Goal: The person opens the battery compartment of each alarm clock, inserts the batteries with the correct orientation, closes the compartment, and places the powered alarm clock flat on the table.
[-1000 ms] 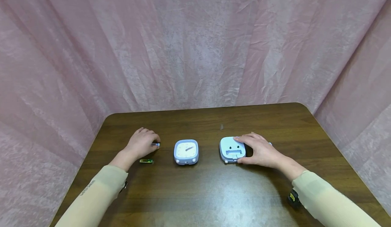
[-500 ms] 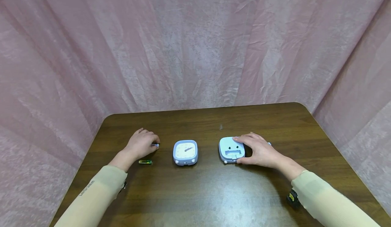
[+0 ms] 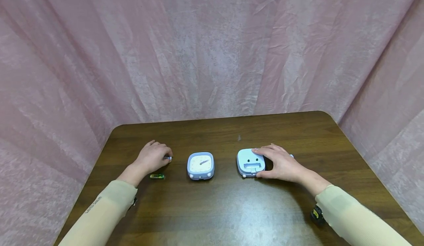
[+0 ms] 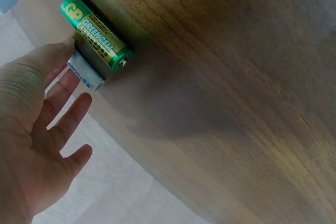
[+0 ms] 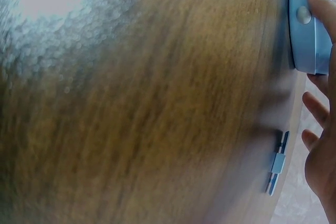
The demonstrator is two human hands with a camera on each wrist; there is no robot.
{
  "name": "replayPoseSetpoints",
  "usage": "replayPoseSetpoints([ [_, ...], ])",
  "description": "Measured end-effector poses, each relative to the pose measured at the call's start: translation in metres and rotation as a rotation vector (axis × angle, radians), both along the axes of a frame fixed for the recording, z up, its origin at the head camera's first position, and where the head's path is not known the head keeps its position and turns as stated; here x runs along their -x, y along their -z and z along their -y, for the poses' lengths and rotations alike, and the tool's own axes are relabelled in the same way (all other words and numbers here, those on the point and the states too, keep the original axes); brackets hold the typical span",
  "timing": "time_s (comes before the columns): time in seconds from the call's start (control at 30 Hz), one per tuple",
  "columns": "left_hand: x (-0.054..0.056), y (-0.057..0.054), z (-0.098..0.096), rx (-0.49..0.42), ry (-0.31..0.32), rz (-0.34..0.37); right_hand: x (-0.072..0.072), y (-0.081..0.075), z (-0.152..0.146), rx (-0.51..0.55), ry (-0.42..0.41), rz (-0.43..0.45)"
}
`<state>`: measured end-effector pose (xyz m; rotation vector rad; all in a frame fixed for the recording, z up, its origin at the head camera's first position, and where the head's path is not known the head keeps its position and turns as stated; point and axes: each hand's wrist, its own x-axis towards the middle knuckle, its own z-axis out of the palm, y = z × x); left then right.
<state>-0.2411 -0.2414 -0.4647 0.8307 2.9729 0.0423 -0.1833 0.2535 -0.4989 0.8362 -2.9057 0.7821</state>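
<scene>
My left hand [image 3: 152, 158] pinches a white battery with blue print [image 4: 85, 71] between thumb and fingers, low over the table. Beside it lies a green and gold GP battery [image 4: 96, 32], also visible in the head view just in front of that hand. On the right, a light blue clock [image 3: 244, 155] lies face down, its battery compartment uncovered and no battery showing inside. My right hand [image 3: 281, 164] grips this clock by its right side, thumb at the near edge and fingers at the far one. In the right wrist view, the thumb presses near a round white foot.
A second blue clock [image 3: 200, 165] stands between the hands, its dial facing up. Past my right hand lies a small light blue battery cover [image 5: 277, 163] on the wooden table [image 3: 212, 216]. Pink curtains [image 3: 212, 54] hang behind and beside the table.
The view has shifted very slightly. Both hands keep their holds, and the clocks and the green battery stay where they were.
</scene>
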Motion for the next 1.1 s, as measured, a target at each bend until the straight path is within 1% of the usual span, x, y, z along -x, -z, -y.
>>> replayPoseSetpoints([
  [0.17, -0.001, 0.001, 0.002, 0.013, 0.011, -0.026, 0.0, 0.0, 0.001, 0.001, -0.001, 0.003],
  [0.33, -0.003, -0.001, 0.003, 0.011, 0.015, -0.055, 0.0, -0.001, 0.002, 0.007, 0.001, 0.013],
  [0.53, -0.003, -0.004, 0.005, -0.02, -0.001, -0.067, 0.0, 0.0, 0.001, 0.007, -0.008, 0.007],
  [0.6, -0.003, -0.005, 0.005, -0.043, -0.016, -0.069, 0.0, 0.0, 0.001, 0.006, -0.007, 0.006],
  [0.67, -0.002, -0.006, 0.005, -0.086, -0.03, -0.065, -0.001, 0.0, 0.001, 0.005, -0.003, 0.008],
  [0.77, -0.002, -0.01, 0.003, -0.173, -0.064, -0.031, -0.001, 0.0, 0.0, 0.004, 0.001, 0.011],
  [0.97, -0.002, -0.019, -0.003, -0.33, -0.144, 0.097, -0.001, 0.0, 0.0, 0.006, 0.0, 0.007],
  [1.03, -0.002, -0.021, -0.006, -0.365, -0.156, 0.125, -0.001, 0.0, 0.0, 0.009, 0.0, 0.002],
  [1.1, -0.002, -0.024, -0.008, -0.391, -0.157, 0.137, 0.0, 0.0, 0.0, 0.012, -0.001, -0.002],
])
